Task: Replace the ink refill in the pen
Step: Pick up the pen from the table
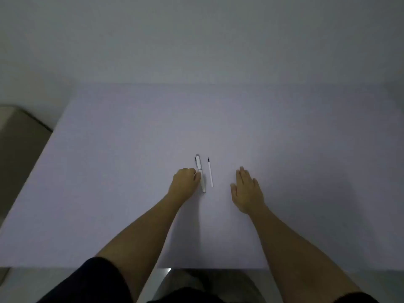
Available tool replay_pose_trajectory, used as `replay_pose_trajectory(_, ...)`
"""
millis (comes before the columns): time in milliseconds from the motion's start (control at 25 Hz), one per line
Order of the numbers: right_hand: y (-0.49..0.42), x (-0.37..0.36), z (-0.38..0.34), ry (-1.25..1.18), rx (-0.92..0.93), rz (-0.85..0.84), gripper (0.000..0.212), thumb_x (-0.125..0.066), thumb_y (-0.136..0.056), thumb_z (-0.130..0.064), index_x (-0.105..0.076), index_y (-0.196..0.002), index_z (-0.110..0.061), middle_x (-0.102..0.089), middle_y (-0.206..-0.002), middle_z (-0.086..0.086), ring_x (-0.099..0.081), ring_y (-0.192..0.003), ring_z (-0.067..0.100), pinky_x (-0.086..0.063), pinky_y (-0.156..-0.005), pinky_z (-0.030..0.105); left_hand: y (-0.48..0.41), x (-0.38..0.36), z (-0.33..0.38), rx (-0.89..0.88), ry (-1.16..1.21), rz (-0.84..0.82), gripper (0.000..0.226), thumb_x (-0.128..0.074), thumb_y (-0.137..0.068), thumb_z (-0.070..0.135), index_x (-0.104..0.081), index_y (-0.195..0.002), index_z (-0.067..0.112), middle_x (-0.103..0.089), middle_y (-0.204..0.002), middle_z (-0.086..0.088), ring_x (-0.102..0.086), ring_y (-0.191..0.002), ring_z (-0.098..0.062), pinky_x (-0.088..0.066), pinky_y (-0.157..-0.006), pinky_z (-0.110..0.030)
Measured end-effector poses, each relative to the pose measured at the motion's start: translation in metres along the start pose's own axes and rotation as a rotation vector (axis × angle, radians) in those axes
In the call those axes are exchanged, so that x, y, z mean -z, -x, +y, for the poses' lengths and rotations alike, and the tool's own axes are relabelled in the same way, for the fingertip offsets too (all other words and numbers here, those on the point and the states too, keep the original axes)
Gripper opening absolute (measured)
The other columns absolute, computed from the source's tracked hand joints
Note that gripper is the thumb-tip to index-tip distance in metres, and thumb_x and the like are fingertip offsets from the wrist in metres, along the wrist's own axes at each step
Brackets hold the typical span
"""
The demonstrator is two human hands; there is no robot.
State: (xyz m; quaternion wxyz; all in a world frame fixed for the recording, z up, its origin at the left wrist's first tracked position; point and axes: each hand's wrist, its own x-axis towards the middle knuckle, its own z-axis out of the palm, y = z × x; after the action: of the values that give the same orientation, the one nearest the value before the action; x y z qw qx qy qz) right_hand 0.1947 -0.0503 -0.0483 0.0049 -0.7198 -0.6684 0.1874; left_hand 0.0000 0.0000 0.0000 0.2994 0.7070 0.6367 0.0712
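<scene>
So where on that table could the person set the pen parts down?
The table is bare beyond the pen and refill, left of the left hand, and right of the right hand. Only the strip between the hands is crowded.

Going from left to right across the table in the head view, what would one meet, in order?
Left hand → pen, which the left hand's fingers touch → spare ink refill, lying apart → right hand, flat on the table.
</scene>
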Motion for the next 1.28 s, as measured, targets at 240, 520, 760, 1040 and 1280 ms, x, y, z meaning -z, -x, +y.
replay_pose_trajectory(240, 0.004, -0.031, 0.004, -0.035, -0.030, 0.027, 0.058, -0.030, -0.098, -0.030, -0.011, -0.146, -0.005, -0.007, -0.158, 0.012, -0.006, -0.146, 0.024, -0.011, -0.118, 0.043, -0.022, -0.023, 0.005, 0.226, 0.121, 0.057, 0.040, -0.045, -0.092, 0.033, -0.058, -0.084, -0.005, -0.066, -0.087, -0.026, -0.061, -0.080, -0.039, -0.048, -0.069, -0.040)
replay_pose_trajectory(520, 0.002, -0.036, 0.003, -0.030, -0.030, 0.035, 0.059, -0.028, -0.098, -0.032, -0.006, -0.146, -0.007, -0.003, -0.159, 0.010, -0.002, -0.147, 0.023, -0.006, -0.118, 0.043, -0.036, -0.036, 0.006, 0.305, 0.134, 0.070, 0.027, -0.051, -0.088, 0.022, -0.056, -0.092, -0.004, -0.065, -0.092, -0.024, -0.061, -0.081, -0.038, -0.040, -0.063, -0.034)
replay_pose_trajectory(760, 0.002, -0.026, 0.005, -0.095, -0.001, -0.023, 0.061, -0.028, -0.098, -0.035, -0.003, -0.146, -0.008, 0.000, -0.159, 0.009, 0.001, -0.146, 0.021, -0.003, -0.118, 0.041, -0.022, -0.024, -0.005, 0.220, 0.127, 0.083, 0.018, -0.050, -0.088, 0.018, -0.050, -0.078, 0.002, -0.057, -0.073, -0.018, -0.053, -0.065, -0.032, -0.040, -0.058, -0.035)
replay_pose_trajectory(1040, -0.010, 0.035, -0.009, -0.287, 0.351, 0.188, 0.052, -0.050, -0.093, -0.025, -0.034, -0.138, -0.004, -0.039, -0.147, 0.015, -0.035, -0.137, 0.026, -0.027, -0.114, 0.037, -0.003, 0.015, -0.018, -0.331, -0.143, -0.010, 0.019, -0.051, -0.092, 0.025, -0.052, -0.089, 0.006, -0.058, -0.080, -0.010, -0.048, -0.064, -0.025, -0.036, -0.058, -0.032)
replay_pose_trajectory(1280, -0.025, 0.065, -0.024, -0.242, 0.451, -0.183, 0.037, -0.037, -0.098, -0.031, -0.050, -0.126, -0.011, -0.060, -0.119, 0.011, -0.055, -0.110, 0.026, -0.042, -0.092, 0.037, 0.008, 0.022, -0.016, -0.530, -0.108, -0.037, 0.022, -0.045, -0.095, 0.025, -0.052, -0.101, 0.005, -0.056, -0.095, -0.012, -0.047, -0.071, -0.022, -0.041, -0.065, -0.031)
